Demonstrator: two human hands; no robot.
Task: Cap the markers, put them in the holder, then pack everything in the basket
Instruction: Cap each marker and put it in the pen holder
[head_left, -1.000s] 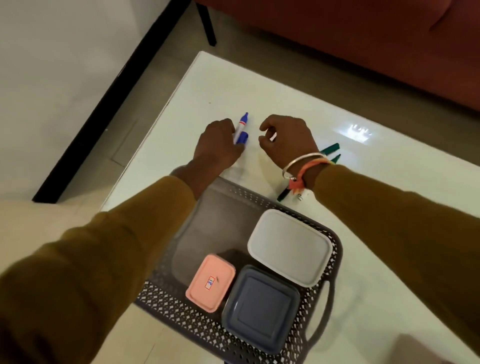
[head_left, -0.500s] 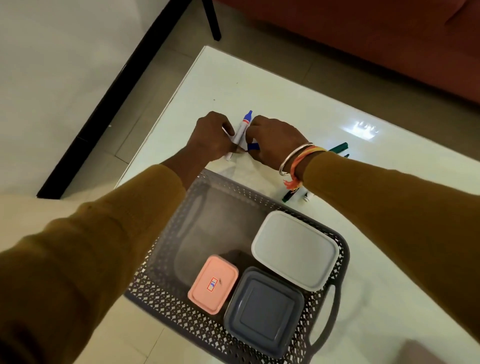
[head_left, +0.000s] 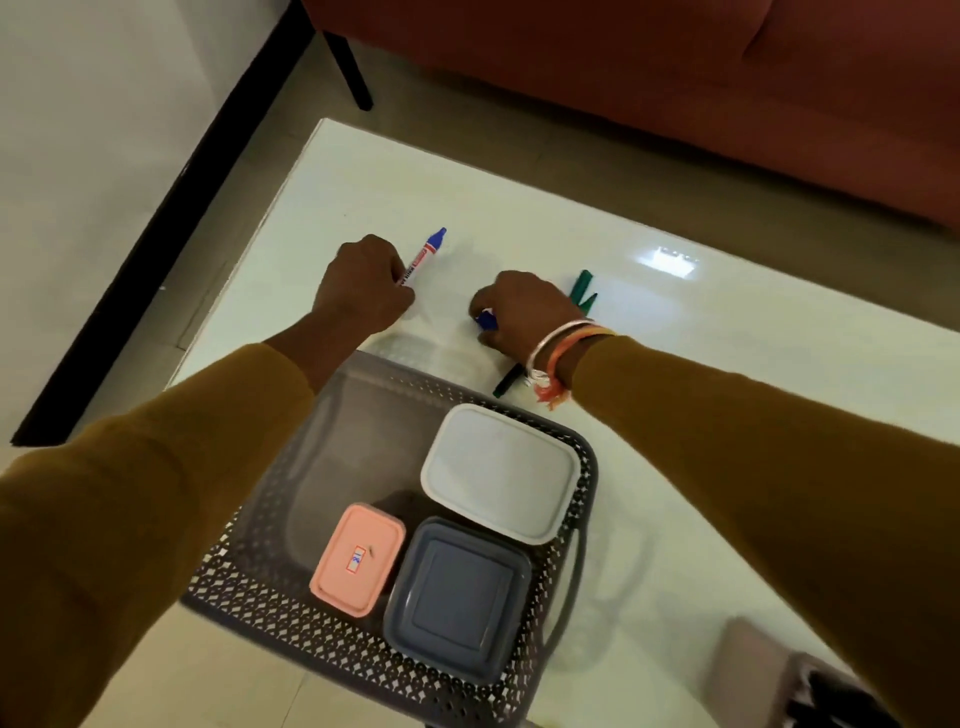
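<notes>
Marker (head_left: 423, 258) held in your left grip (head_left: 363, 293); your right grip (head_left: 524, 317) pinches its blue cap (head_left: 487, 320), both near the table's (head_left: 779, 364) far edge.

Three boxes (head_left: 501, 470) lie in the basket (head_left: 249, 597), markers (head_left: 582, 288) on the table (head_left: 727, 374) beyond.

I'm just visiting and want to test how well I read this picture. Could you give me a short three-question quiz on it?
1. True or false: the left hand holds a blue marker.
2. How many lidded boxes sit in the basket? A) two B) three C) four
3. What small blue thing does the right hand grip?

Key:
1. True.
2. B: the white box, the pink box and the grey box.
3. It looks like the marker's blue cap, though it is mostly hidden by fingers.
</notes>
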